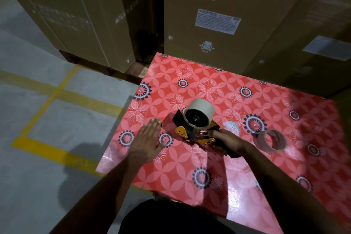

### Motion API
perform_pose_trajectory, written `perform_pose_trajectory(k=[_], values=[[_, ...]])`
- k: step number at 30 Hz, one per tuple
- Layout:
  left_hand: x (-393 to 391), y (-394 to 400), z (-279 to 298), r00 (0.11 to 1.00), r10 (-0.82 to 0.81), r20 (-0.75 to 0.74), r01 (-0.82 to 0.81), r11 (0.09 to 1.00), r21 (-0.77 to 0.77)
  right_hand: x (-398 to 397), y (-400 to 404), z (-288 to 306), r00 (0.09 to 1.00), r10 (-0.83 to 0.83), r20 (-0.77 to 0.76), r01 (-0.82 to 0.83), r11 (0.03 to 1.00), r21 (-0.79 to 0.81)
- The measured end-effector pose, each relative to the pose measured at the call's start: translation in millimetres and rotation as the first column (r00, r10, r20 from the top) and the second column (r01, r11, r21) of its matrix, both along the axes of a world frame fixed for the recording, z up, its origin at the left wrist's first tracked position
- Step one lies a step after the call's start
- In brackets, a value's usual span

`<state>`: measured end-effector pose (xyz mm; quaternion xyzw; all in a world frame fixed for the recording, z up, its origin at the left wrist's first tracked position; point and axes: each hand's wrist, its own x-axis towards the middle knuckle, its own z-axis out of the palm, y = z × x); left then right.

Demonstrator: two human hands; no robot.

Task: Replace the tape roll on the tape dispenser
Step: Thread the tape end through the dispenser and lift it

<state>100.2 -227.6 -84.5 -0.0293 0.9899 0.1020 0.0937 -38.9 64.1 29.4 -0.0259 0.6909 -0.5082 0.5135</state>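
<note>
A yellow and black tape dispenser (191, 131) rests on the red flowered table (209, 167), with a full beige tape roll (199, 115) mounted on its wheel. My right hand (226, 138) is shut on the dispenser's black handle, just right of the roll. My left hand (148, 140) lies flat on the table left of the dispenser, fingers together, holding nothing. A thin, nearly used-up brown tape roll (271, 140) lies flat on the table to the right of my right hand.
Tall cardboard washing-machine boxes (209, 15) stand right behind the table and along its right side. More boxes (76, 15) stand at the back left. Grey concrete floor with yellow lines (57, 91) lies to the left.
</note>
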Motion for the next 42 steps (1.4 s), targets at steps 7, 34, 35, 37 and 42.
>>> perform_pose_trajectory(k=[7,34,35,37,42], values=[[-0.8,17.4,6.4,1.000,0.015,-0.022,-0.014,0.999,0.030,-6.8,43.9,2.0,1.000,-0.004,-0.019,0.005,0.996,0.088],[-19.0,141.8,12.2,0.980,-0.172,0.102,0.177,0.983,-0.045,6.4,128.6,22.9,0.989,-0.117,-0.090,0.116,0.993,-0.017],[-18.5,140.5,12.3,0.977,-0.182,0.108,0.188,0.981,-0.055,8.7,131.4,26.3,0.985,-0.141,-0.103,0.138,0.990,-0.036],[-18.5,139.2,13.5,0.976,-0.192,0.099,0.199,0.978,-0.062,3.6,143.7,13.4,0.977,-0.169,-0.133,0.167,0.986,-0.026],[-19.9,121.3,16.5,0.966,-0.219,0.135,0.224,0.974,-0.025,1.9,136.6,28.3,0.958,0.119,-0.261,-0.082,0.986,0.145]])
